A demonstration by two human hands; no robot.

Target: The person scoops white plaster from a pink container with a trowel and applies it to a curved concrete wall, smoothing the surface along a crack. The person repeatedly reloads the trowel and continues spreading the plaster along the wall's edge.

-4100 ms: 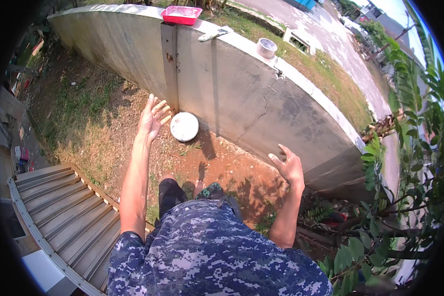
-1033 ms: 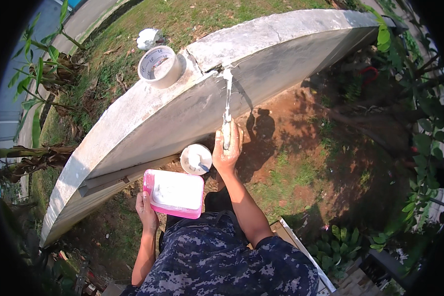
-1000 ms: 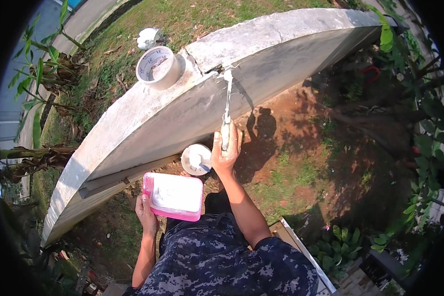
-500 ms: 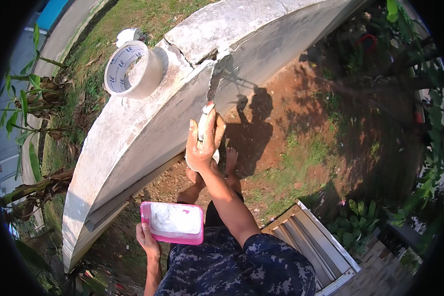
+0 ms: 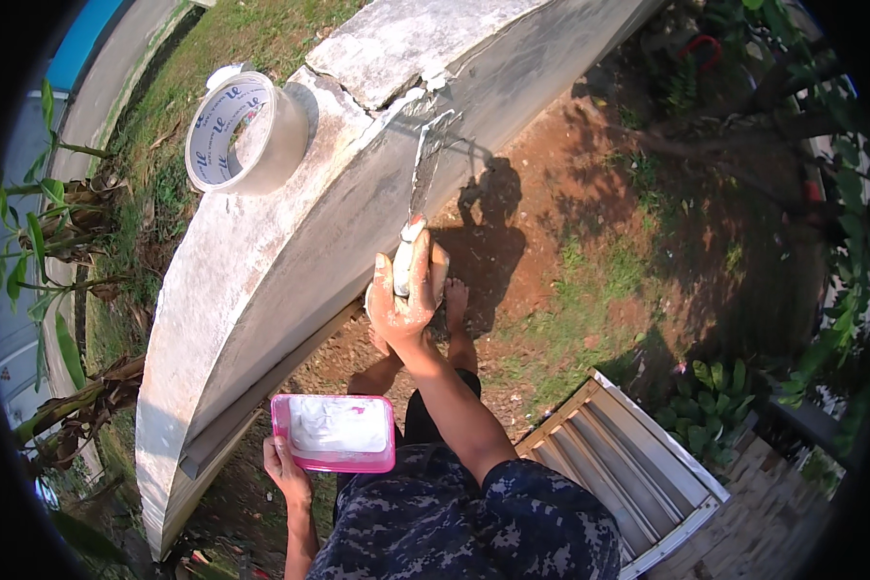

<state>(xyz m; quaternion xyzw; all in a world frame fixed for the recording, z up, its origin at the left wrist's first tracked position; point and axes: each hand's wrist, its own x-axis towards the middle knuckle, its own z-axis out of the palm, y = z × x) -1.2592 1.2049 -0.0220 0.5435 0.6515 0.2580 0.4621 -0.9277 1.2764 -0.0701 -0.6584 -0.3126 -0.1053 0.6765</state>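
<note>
A putty knife (image 5: 422, 176) with a pale handle is in my right hand (image 5: 406, 293), its fingers wrapped round the grip. The blade points away from me, smeared with white along its edge, just beside the wall's side face. My left hand (image 5: 286, 465) grips the left edge of a pink rectangular tub (image 5: 387, 458) with white paste (image 5: 333, 426) in it. Ahead, a crack (image 5: 362, 104) crosses the top of the curved concrete wall (image 5: 217, 261), and fresh white paste (image 5: 435, 79) sits at its edge.
A roll of wide tape (image 5: 285, 145) stands on the wall top, with a small white thing behind it. At lower right is a slatted metal-framed panel (image 5: 619, 464). Banana plants (image 5: 72, 227) grow on the left; bare soil and grass (image 5: 590, 300) lie right of the wall.
My right hand has drawn the putty knife slightly back toward me, so its tip is now off the white paste at the crack. The tub stays in my left hand.
</note>
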